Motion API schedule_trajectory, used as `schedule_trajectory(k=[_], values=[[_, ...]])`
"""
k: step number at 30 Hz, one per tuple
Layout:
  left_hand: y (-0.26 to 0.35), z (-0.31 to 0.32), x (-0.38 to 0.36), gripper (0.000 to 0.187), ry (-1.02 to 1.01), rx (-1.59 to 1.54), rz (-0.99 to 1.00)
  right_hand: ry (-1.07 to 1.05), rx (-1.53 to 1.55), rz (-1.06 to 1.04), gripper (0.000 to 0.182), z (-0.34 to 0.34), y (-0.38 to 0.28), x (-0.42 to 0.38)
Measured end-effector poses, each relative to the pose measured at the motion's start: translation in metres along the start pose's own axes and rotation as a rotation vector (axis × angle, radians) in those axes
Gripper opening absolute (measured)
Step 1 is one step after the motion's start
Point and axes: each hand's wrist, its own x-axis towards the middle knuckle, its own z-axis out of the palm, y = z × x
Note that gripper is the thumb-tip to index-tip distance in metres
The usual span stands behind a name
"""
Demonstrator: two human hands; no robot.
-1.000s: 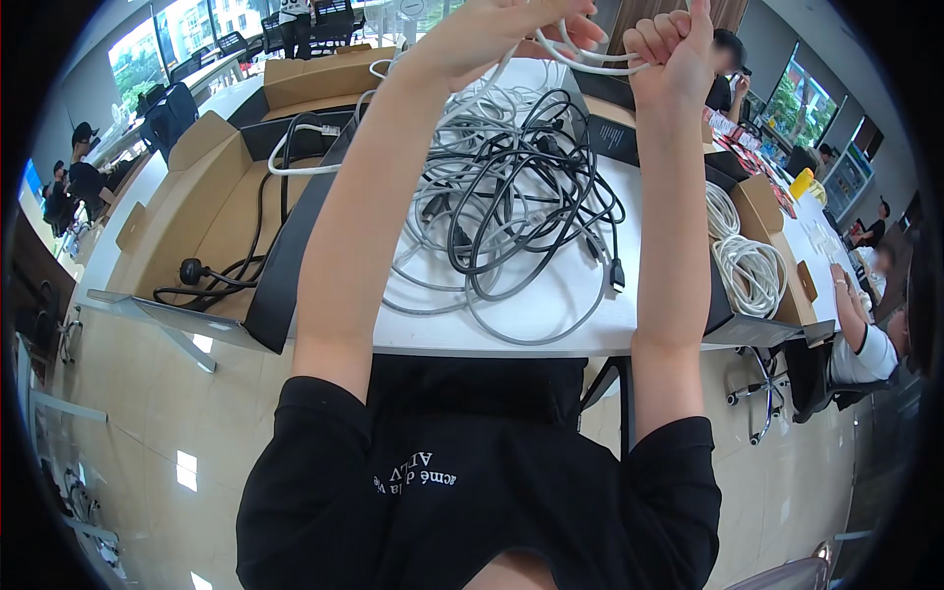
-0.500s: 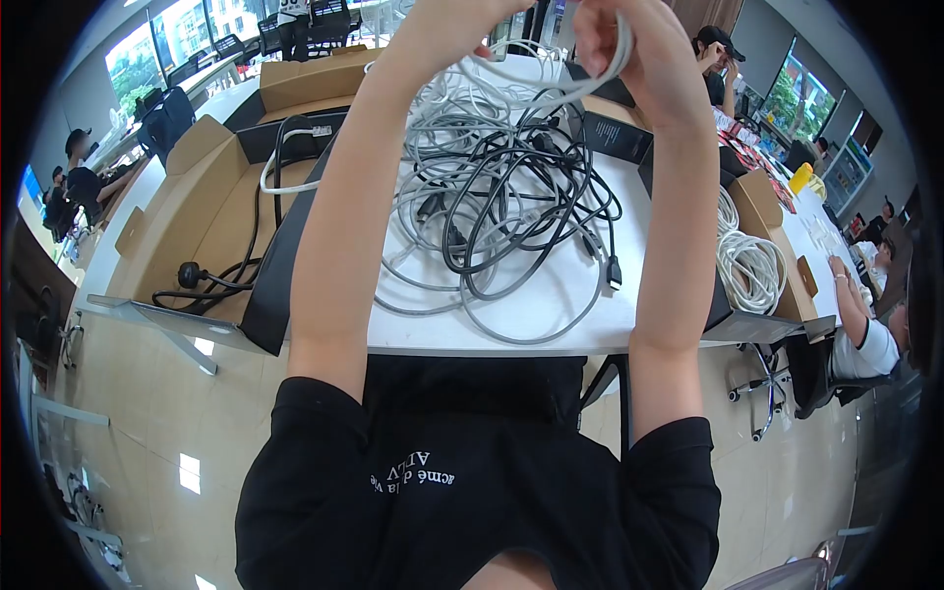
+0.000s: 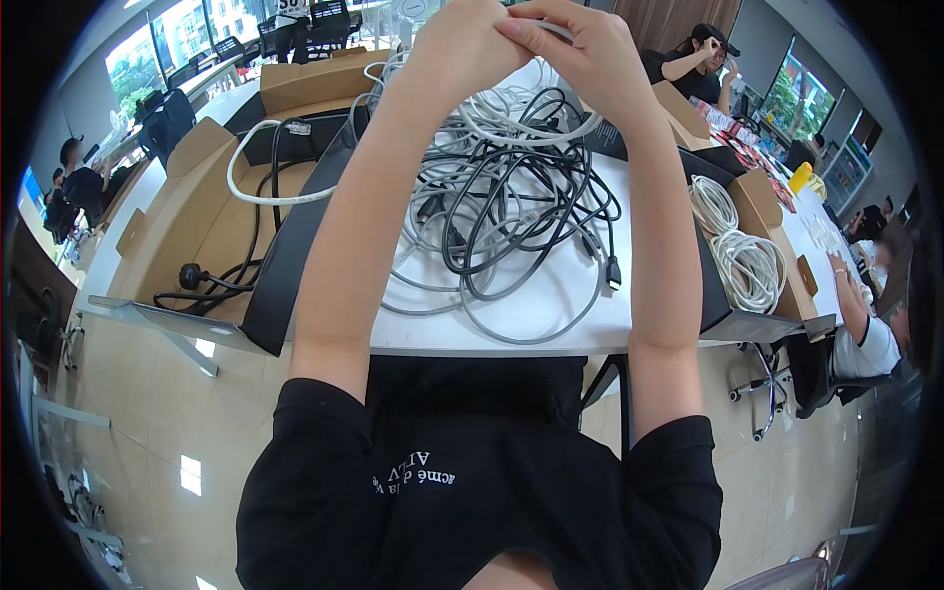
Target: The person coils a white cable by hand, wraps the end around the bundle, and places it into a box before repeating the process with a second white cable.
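My left hand (image 3: pixel 464 47) and my right hand (image 3: pixel 588 54) meet above the far side of the table. A white cable (image 3: pixel 547 27) runs between them, pinched by the right thumb and fingers. My left hand is curled round the cable, its fingertips mostly hidden behind the hand. Loops of pale cable hang below the hands over a tangle of white, grey and black cables (image 3: pixel 475 202). One black cable ends in a connector (image 3: pixel 614 273) near the table's front.
On the left, an open cardboard box (image 3: pixel 169 226) holds black cables with a round plug (image 3: pixel 189 275); a white cable (image 3: pixel 232 169) arches over its side. At right, another box (image 3: pixel 770 202) contains coiled white cables (image 3: pixel 747 270). Several people sit or stand around, one person (image 3: pixel 703 69) beyond the right box.
My hands have come together, the right moving left toward the left hand. The white cable over the left box has risen into a larger arch. More of the coils in the right box shows.
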Motion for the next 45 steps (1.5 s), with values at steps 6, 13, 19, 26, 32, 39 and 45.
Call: schedule_trajectory(k=[6,13,19,26,32,39,45], values=[[-0.009,-0.012,0.007,0.034,-0.213,-0.424,0.01,0.123,0.1,-0.004,0.023,-0.007,0.008,0.0],[-0.019,-0.014,0.01,0.034,-0.272,-0.997,-0.041,0.342,0.409,0.07,0.021,-0.014,0.021,0.001],[-0.008,-0.011,0.009,0.03,0.019,-0.711,0.023,0.112,0.48,0.15,0.031,-0.016,0.031,0.003],[-0.012,0.008,0.006,0.021,0.189,-0.149,0.179,0.017,-0.16,0.077,0.036,-0.005,0.01,0.001],[-0.015,-0.003,0.01,0.027,-0.191,-0.551,-0.014,0.119,0.4,0.32,0.041,0.0,0.034,0.002],[-0.013,0.001,0.011,0.033,-0.387,-1.555,-0.049,0.267,0.976,0.208,0.042,-0.012,0.032,0.004],[-0.006,-0.016,0.006,0.041,-0.467,-1.614,-0.019,0.13,1.006,0.237,0.044,-0.022,0.019,0.003]])
